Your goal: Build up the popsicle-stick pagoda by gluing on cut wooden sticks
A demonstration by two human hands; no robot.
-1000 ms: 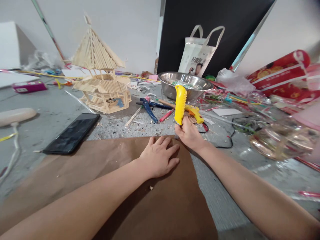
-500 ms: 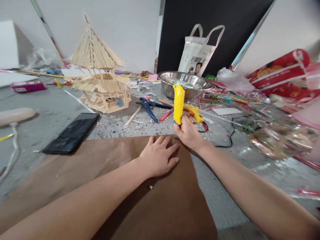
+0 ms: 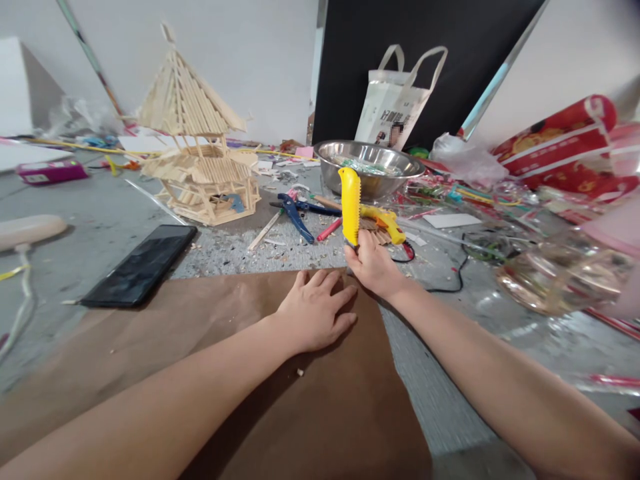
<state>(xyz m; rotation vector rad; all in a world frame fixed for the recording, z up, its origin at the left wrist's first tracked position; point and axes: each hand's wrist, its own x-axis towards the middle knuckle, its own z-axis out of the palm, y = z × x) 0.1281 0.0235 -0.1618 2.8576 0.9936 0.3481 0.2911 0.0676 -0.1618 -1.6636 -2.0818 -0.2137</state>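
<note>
Brown paper point(image 3: 360, 407) lies spread before me, reaching from the near side up to a far edge that both hands work beside. Flat and wide, the left hand point(image 3: 317, 310) rests palm down just short of that edge, fingers fanned. The right hand point(image 3: 377, 270) is wrapped round the lower end of a yellow utility knife point(image 3: 351, 207) at the sheet's far right corner; I take it for a knife from its handle, since the fist hides any blade and I cannot tell whether it touches the paper.

To do this well, I would have the left palm bear down firmly so the sheet cannot creep or pucker, with its spread fingers out of the blade's line. A low, even angle should slice more cleanly than the steep pose I see, which could snag and tear. I'd also flick away the pale wood crumb point(image 3: 300, 373), as a bump underneath could spoil a cut.

The handle is bright and slightly curved, toothed along its right side, standing nearly upright with its top tipped a little left. The paper looks matt and thin, softly creased toward the left, near the black phone point(image 3: 143, 267), its right edge slanting toward me.
</note>
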